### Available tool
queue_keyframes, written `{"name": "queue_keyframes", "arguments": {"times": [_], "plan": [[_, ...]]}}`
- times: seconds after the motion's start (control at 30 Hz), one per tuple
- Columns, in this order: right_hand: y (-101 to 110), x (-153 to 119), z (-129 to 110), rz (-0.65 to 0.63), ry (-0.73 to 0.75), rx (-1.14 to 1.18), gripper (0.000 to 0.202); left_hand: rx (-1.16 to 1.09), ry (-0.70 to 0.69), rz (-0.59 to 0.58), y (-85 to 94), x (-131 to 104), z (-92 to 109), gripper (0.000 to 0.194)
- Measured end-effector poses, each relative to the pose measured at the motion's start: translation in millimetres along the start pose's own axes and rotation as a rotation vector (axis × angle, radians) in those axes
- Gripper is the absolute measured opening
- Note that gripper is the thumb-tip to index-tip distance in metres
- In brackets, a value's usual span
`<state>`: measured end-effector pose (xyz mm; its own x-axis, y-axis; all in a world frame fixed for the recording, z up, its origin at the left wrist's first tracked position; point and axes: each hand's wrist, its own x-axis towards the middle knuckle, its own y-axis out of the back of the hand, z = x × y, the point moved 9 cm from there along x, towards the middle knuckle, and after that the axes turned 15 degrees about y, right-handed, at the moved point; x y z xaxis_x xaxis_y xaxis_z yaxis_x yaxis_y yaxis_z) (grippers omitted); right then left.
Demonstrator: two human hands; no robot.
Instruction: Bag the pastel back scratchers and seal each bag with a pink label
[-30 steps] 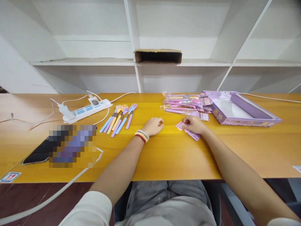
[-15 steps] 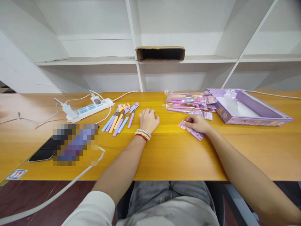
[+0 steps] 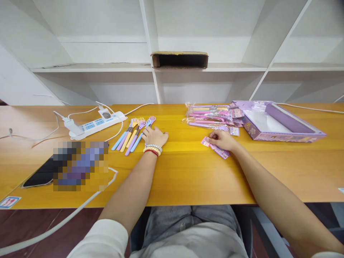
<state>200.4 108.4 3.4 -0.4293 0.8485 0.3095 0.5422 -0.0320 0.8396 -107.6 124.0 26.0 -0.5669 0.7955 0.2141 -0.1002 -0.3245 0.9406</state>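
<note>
Several pastel back scratchers (image 3: 131, 139) with claw-shaped heads lie side by side on the table, left of centre. My left hand (image 3: 156, 137), with coil bands at the wrist, lies with bent fingers over the rightmost one, a back scratcher with a purple head (image 3: 152, 119); its handle is hidden beneath the hand. On the right, my right hand (image 3: 222, 139) rests on the table, pinching a small pink printed card (image 3: 205, 142) between thumb and fingers. More purple cards (image 3: 221, 152) lie under and beside that hand.
Behind my right hand are plastic-wrapped back scratchers (image 3: 209, 116) with cards, beside an open purple box (image 3: 290, 137). At left are a white power strip (image 3: 99, 123) with cables and a black phone (image 3: 40, 172). A cardboard box (image 3: 180, 53) sits on the shelf.
My left hand has moved left from the bare tabletop onto the rightmost back scratcher. My right hand stays at the cards. The view has shifted slightly.
</note>
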Motion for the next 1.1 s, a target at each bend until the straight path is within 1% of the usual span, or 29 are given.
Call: {"name": "queue_keyframes", "arguments": {"times": [0.2,0.4,0.67,0.83,0.93,1.03,1.1], "plan": [[0.7,0.0,-0.8,-0.011,-0.002,-0.013,0.029,-0.018,-0.018,-0.009,0.0,-1.9,2.6,0.049],[0.0,-0.3,0.5,-0.006,-0.012,-0.012,0.027,-0.035,-0.088,-0.052,-1.8,-8.1,11.0,0.044],[-1.6,0.8,-1.1,-0.03,0.014,-0.036,0.026,-0.035,-0.142,-0.055,-1.1,-17.1,19.5,0.042],[0.6,0.8,-3.2,-0.016,0.025,-0.061,0.023,-0.046,-0.119,-0.081,-1.6,-17.7,19.2,0.04],[0.7,0.5,-3.6,-0.019,0.02,-0.055,0.023,-0.065,-0.084,-0.103,-2.4,-15.9,17.1,0.044],[0.7,0.5,-2.8,-0.017,0.017,-0.059,0.023,-0.077,-0.059,-0.108,-3.4,-13.4,14.7,0.047],[0.8,0.8,-2.6,-0.014,0.018,-0.066,0.023,-0.067,-0.056,-0.099,-4.8,-11.6,13.4,0.044]]}}
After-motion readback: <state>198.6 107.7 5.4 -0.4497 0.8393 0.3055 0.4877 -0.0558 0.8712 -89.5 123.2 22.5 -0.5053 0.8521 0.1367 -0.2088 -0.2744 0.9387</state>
